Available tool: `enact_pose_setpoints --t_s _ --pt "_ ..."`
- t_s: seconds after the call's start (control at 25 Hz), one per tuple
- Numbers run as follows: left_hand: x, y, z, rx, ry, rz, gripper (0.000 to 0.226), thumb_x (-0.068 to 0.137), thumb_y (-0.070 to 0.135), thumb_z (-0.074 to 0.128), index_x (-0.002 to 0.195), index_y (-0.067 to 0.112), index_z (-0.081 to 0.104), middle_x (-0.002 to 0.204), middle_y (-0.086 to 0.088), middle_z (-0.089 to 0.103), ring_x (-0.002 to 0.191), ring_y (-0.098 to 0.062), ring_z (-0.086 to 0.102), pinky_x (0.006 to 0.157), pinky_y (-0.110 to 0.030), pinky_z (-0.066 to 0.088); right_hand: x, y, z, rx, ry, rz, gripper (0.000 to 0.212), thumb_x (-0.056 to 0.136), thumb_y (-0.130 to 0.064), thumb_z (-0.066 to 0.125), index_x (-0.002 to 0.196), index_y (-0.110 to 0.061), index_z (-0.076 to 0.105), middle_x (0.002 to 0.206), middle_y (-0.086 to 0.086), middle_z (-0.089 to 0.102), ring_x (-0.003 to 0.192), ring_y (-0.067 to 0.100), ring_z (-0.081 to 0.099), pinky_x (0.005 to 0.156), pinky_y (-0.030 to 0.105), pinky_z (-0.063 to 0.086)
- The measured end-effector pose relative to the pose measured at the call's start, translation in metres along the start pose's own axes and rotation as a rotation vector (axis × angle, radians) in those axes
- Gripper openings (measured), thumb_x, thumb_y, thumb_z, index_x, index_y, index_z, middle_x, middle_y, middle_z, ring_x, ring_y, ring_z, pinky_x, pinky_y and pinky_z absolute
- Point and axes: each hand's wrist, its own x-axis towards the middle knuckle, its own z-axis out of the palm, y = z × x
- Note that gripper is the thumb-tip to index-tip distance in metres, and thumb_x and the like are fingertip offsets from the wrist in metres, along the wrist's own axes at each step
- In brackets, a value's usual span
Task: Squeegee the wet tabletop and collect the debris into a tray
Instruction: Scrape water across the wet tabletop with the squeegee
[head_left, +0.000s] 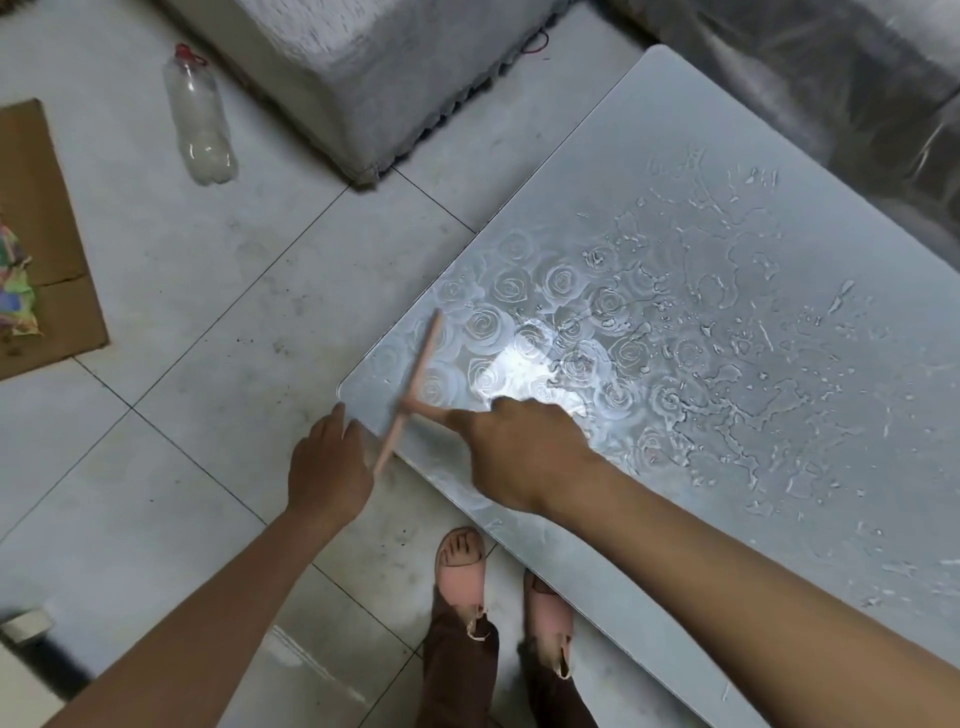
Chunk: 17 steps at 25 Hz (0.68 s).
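Blurred, that pink squeegee (415, 379), its long blade smeared into a soft streak across the near-left corner of the tabletop (810, 218), the lower end of the blade hanging past the table's edge. Its short handle vanished into the right hand (514, 447), so the grip end was hidden. The table's right and near parts ran out of the frame, and both forearms were cut off at the bottom.

The right hand was clenched around the squeegee's handle, knuckles up, over the rose-patterned corner. The left hand (327, 467) sat just off the table's corner, beside the blade's lower end, back turned to the camera, fingers reaching to the table's edge. Its palm faced away, so whether it gripped anything could not be told.

Water (727, 332) lay in beads and ragged pools across the middle of the tabletop. On the floor, far left, lay a clear plastic bottle (200, 119) beside a sheet of cardboard (47, 234).
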Motion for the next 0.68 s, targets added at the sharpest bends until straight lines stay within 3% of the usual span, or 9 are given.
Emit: enact_pose_setpoints --t_s 0.12,0.36,0.44,0.6,0.68 --pt "0.003 -0.009 0.001 -0.012 -0.028 -0.068 0.064 0.090 0.017 0.053 0.147 0.008 0.027 0.160 -0.011 0.010 0.144 -0.026 0.018 0.110 -0.037 0.027 0.019 -0.007 0.002 -0.028 -0.022 -0.021 0.070 0.087 -0.014 0.045 0.145 -0.045 0.023 0.111 0.012 0.058 0.101 0.034 0.058 0.068 0.031 0.034" --pt "0.003 -0.019 0.003 -0.099 -0.042 -0.083 0.063 0.091 0.012 0.050 0.148 0.009 0.026 0.160 -0.006 0.011 0.145 -0.023 0.017 0.111 -0.035 0.025 -0.041 0.027 -0.009 -0.065 -0.134 0.051 0.078 0.083 -0.013 0.039 0.145 -0.053 0.014 0.103 0.009 0.060 0.097 0.032 0.059 0.066 0.031 0.034" --pt "0.002 -0.021 0.003 -0.134 -0.044 -0.104 0.063 0.091 0.012 0.051 0.148 0.009 0.025 0.160 -0.005 0.012 0.144 -0.023 0.018 0.111 -0.035 0.026 -0.020 0.008 -0.013 -0.013 -0.076 -0.009 0.078 0.083 -0.013 0.040 0.144 -0.054 0.015 0.103 0.010 0.058 0.097 0.033 0.058 0.066 0.031 0.033" --pt "0.002 -0.026 0.002 -0.147 0.005 -0.132 0.062 0.090 0.011 0.051 0.147 0.008 0.029 0.158 -0.007 0.019 0.139 -0.028 0.029 0.104 -0.038 0.034 0.036 -0.039 -0.004 0.025 -0.003 -0.086 0.073 0.084 -0.010 0.042 0.145 -0.046 0.022 0.074 0.002 0.038 0.076 0.028 0.045 0.064 0.032 0.033" --pt "0.003 -0.026 0.002 -0.169 0.009 -0.121 0.062 0.088 0.007 0.051 0.147 0.008 0.030 0.158 -0.007 0.019 0.139 -0.028 0.028 0.103 -0.038 0.034 0.030 -0.028 0.005 0.009 -0.015 -0.054 0.071 0.084 -0.010 0.042 0.143 -0.045 0.025 0.076 0.001 0.035 0.077 0.029 0.045 0.065 0.032 0.033"
